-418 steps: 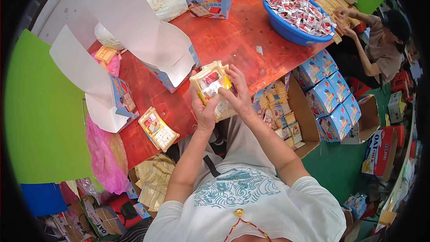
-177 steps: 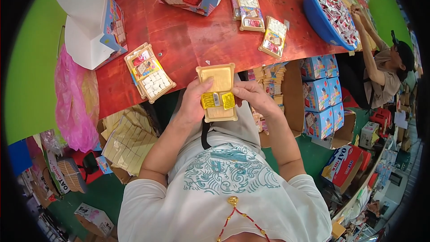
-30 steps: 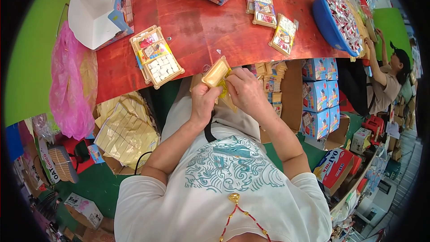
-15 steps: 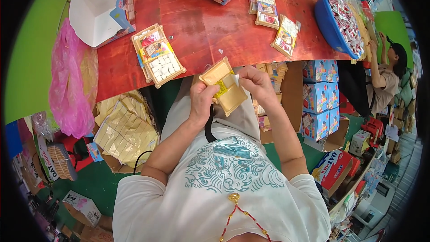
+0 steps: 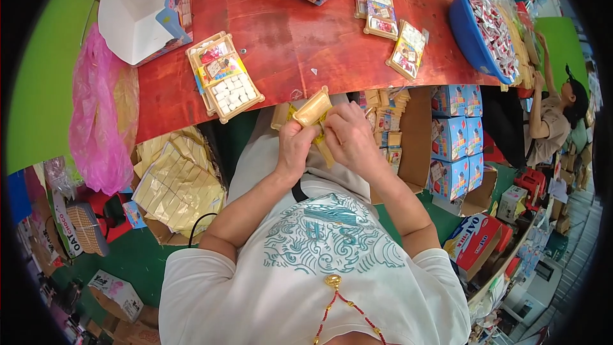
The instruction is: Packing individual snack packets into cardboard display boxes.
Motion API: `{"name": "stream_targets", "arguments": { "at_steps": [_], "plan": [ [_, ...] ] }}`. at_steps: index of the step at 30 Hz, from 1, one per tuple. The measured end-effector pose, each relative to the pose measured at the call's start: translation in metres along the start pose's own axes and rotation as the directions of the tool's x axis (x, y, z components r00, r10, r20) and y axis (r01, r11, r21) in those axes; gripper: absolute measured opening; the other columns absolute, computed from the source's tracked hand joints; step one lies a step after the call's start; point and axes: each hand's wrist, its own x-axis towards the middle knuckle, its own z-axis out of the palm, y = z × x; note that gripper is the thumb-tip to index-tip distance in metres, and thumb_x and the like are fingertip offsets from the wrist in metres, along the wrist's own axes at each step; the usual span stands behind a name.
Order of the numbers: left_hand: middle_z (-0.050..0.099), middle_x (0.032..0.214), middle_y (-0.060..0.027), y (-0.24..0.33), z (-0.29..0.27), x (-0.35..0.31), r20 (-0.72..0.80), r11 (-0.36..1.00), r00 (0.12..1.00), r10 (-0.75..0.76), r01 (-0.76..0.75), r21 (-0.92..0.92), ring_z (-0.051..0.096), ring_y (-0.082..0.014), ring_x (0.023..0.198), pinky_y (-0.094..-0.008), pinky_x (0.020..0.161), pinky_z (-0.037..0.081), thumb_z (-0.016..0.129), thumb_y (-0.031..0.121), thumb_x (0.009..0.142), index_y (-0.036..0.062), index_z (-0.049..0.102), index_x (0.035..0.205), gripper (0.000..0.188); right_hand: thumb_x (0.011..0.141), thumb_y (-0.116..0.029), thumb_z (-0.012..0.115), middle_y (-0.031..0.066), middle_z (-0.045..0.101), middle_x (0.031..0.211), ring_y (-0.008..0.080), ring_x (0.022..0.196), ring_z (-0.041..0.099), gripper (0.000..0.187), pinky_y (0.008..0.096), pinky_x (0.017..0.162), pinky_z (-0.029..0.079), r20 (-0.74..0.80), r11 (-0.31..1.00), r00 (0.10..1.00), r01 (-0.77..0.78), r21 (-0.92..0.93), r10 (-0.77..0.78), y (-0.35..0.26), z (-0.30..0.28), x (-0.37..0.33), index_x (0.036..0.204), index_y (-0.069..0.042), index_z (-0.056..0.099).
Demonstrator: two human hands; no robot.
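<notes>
Over my lap, near the table edge, I hold a small tan plastic tray package (image 5: 311, 108) with a yellow printed part. My left hand (image 5: 295, 148) is closed on its lower left side, thumb toward the middle. My right hand (image 5: 350, 135) is closed over its right side, the fingertips pressed against it and partly hiding it. Whether a small piece is pinched there, I cannot see. Ahead on the table lies a stack of filled trays (image 5: 231, 83) with white pieces and a colourful card.
The red table (image 5: 287, 45) also bears an open display box (image 5: 143, 19), more filled trays (image 5: 407, 50) and a blue basin (image 5: 469, 32) of small wrapped packets. Cartons of yellow packs (image 5: 182, 185) and tan trays (image 5: 389, 121) stand below. A person (image 5: 555, 112) works at right.
My right hand has moved left and in onto the tray package, which is now tilted. The white bit at my right fingertips is out of sight. The person at right has raised an arm.
</notes>
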Motion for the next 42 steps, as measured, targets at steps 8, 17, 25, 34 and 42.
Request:
{"name": "stream_targets", "arguments": {
  "at_steps": [8,17,25,34,42],
  "plan": [
    [0.056,0.075,0.0049,0.007,0.002,0.001,0.011,0.979,0.998,-0.063,0.064,-0.196,0.047,-0.0019,0.063,-0.0189,0.054,0.035,0.053,0.011,0.082,0.0049,0.063,0.084,0.012,0.072,-0.003,0.065,0.0087,0.055,0.099,0.0278,0.095,0.054,0.018,0.0558,0.104,0.029,-0.118,0.952,0.981,0.112,-0.283,-0.151,-0.007,0.011,-0.007,0.089,-0.004,0.061],
    [0.065,0.098,-0.0056,0.009,-0.004,0.004,-0.035,0.959,0.994,-0.107,0.094,-0.268,0.064,-0.0132,0.084,-0.0232,0.07,0.05,0.053,0.005,0.085,-0.0003,0.06,0.111,0.028,0.074,-0.005,0.065,0.0104,0.056,0.108,0.0262,0.102,0.055,0.031,0.0538,0.103,0.029,-0.153,0.974,0.979,0.1,-0.203,-0.132,-0.013,0.01,-0.02,0.104,-0.004,0.064],
    [0.064,0.1,-0.0018,0.012,-0.001,0.001,0.077,0.966,0.995,-0.063,0.08,-0.245,0.06,-0.0068,0.083,-0.0198,0.069,0.047,0.056,0.007,0.083,0.0025,0.061,0.112,0.029,0.081,-0.009,0.066,0.0085,0.062,0.086,0.0162,0.079,0.058,0.024,0.0276,0.072,0.046,0.147,0.812,0.878,-0.477,0.337,0.455,0.006,-0.004,-0.003,0.102,0.001,0.062],
    [0.058,0.114,-0.0034,0.014,-0.005,0.004,0.221,0.993,0.975,-0.032,0.055,-0.101,0.056,-0.0113,0.104,-0.026,0.09,0.045,0.051,0.001,0.082,0.0017,0.052,0.123,0.041,0.083,-0.01,0.065,0.0004,0.063,0.084,0.0047,0.075,0.054,0.012,0.0201,0.068,0.043,0.257,0.359,0.826,-0.469,0.807,0.501,0.015,0.004,-0.01,0.093,-0.002,0.063],
    [0.059,0.114,-0.0037,0.025,0.003,0.003,0.212,0.989,0.977,0.007,0.024,-0.145,0.056,-0.0114,0.104,-0.0263,0.091,0.044,0.053,0.003,0.081,0.0022,0.053,0.121,0.039,0.085,-0.011,0.065,-0.0001,0.062,0.085,0.0047,0.076,0.054,0.014,0.0209,0.069,0.043,0.186,0.357,0.835,-0.409,0.84,0.518,0.014,0.016,-0.014,0.095,-0.003,0.061]
  ]
}}
